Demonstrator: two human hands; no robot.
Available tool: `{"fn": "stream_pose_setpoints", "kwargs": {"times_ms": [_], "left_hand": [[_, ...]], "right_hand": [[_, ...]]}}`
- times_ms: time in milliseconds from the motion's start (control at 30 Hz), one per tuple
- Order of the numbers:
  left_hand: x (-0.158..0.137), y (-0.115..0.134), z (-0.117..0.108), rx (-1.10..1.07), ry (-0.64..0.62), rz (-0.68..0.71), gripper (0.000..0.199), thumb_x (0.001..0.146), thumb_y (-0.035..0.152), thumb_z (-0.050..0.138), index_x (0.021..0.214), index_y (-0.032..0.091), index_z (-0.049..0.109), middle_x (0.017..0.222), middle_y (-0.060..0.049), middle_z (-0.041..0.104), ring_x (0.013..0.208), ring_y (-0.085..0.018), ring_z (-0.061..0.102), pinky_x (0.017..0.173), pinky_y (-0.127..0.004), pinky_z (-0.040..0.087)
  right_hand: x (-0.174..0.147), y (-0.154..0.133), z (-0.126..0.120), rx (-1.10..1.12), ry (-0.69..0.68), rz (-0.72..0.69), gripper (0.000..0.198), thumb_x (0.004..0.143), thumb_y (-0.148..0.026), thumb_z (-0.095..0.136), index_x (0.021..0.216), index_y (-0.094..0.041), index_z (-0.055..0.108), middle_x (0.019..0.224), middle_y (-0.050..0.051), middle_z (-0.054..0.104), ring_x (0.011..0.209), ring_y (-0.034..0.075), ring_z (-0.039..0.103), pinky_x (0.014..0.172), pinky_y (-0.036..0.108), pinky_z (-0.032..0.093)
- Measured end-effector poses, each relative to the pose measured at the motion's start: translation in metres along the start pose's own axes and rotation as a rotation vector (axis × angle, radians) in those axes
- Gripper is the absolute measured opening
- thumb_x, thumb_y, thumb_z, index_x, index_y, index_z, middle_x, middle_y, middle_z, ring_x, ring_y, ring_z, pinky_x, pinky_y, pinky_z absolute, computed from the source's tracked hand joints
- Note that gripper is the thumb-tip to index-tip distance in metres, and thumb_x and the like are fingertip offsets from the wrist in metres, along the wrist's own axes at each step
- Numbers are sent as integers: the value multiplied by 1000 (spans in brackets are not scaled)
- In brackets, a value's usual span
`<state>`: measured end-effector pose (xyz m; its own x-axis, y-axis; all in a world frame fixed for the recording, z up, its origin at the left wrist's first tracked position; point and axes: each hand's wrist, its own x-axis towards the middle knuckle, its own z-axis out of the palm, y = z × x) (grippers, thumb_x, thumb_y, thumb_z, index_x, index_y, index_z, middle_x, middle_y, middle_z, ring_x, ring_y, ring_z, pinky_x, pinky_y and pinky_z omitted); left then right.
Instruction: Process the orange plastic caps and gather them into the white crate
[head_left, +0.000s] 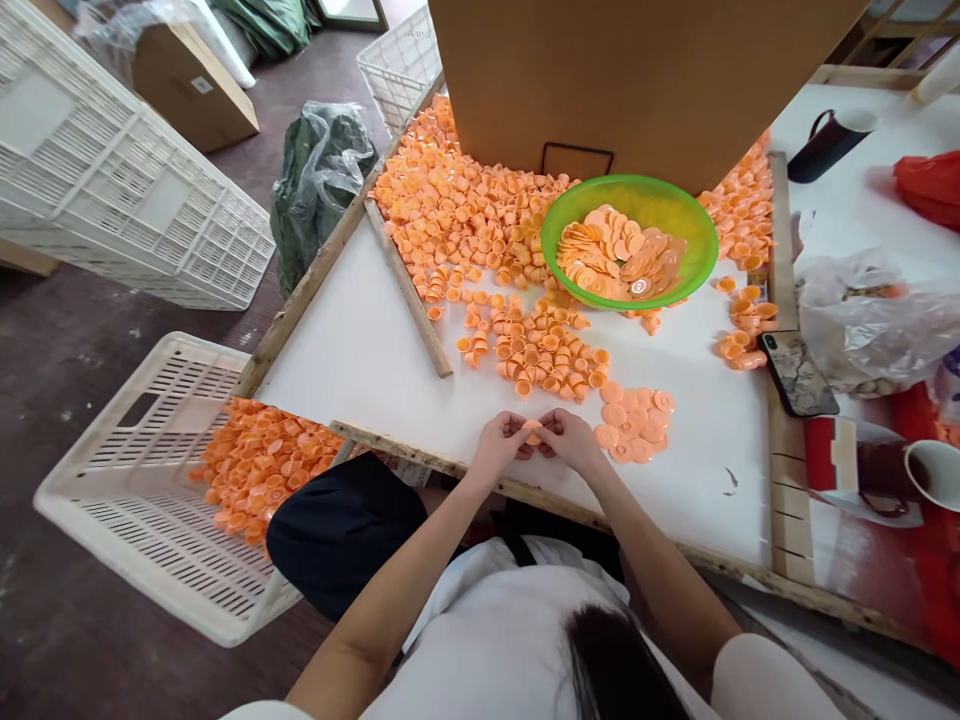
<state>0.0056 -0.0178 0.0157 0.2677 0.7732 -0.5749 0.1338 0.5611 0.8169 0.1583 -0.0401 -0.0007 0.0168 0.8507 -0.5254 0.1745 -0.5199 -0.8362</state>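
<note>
Between my two hands, close to the front edge of the white table (697, 480), is a small round orange plastic piece (533, 432). My left hand (504, 440) pinches it from the left, and my right hand (564, 437) pinches it from the right. Whether it is one part or two pressed together is hidden by the fingers. Just right of my right hand lies a patch of flat orange discs (637, 420). Beyond my hands sits a loose group of small orange cups (544, 345). A green bowl (555, 240) behind them holds more orange discs.
A large heap of orange cups (465, 210) fills the back left, beside a wooden strip (409, 290). A cardboard box (630, 90) stands behind the bowl. A white crate (150, 540) with orange pieces is at lower left. A phone (799, 373) and mug (900, 470) lie right.
</note>
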Motion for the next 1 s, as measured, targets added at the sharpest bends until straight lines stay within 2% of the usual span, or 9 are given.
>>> {"fn": "stream_pose_setpoints", "kwargs": {"times_ms": [100,233,433,633,867,933,1000], "left_hand": [[3,-2,0,-11,8,-9,36,74,40,68,95,16,51,70,-1,63,51,-11,62,53,-27,56],[5,-3,-4,46,-59,-8,33,75,42,66,91,15,54,71,-2,63,56,-12,64,56,-27,56],[9,-2,-7,117,-98,-16,33,76,44,65,87,16,52,72,-3,65,56,-14,65,52,-27,55],[13,-5,-11,148,-104,-18,30,78,43,63,88,17,52,74,-3,64,56,-15,65,49,-26,54],[14,1,-4,142,-104,-64,23,77,31,64,87,16,51,71,-3,64,56,-15,65,53,-27,55],[12,4,-5,156,-107,-66,21,78,30,63,89,16,52,71,-3,64,55,-14,64,53,-27,54],[8,6,-16,205,-63,-45,19,79,29,60,90,15,54,70,-2,62,53,-13,62,52,-25,52]], "right_hand": [[4,-2,-1,9,-13,42,18,74,-38,64,77,-22,57,65,1,67,53,15,62,50,29,52],[2,-6,-3,26,-64,44,17,74,-37,64,76,-21,58,66,2,67,54,16,63,51,29,53],[3,-8,0,-130,-1,3,11,75,-32,61,73,-23,56,61,-1,64,50,14,60,47,26,49],[4,-13,-6,-31,-110,43,21,74,-40,64,77,-21,56,64,2,67,56,16,64,49,27,51],[16,-21,4,-188,-31,164,15,75,-33,62,74,-20,54,58,1,64,47,14,59,45,24,45],[12,-22,5,-243,-14,125,15,76,-34,60,75,-20,55,59,0,64,49,13,58,48,24,44],[1,-22,-1,-327,52,21,16,77,-37,60,76,-21,56,63,0,64,55,13,59,53,24,43]]}}
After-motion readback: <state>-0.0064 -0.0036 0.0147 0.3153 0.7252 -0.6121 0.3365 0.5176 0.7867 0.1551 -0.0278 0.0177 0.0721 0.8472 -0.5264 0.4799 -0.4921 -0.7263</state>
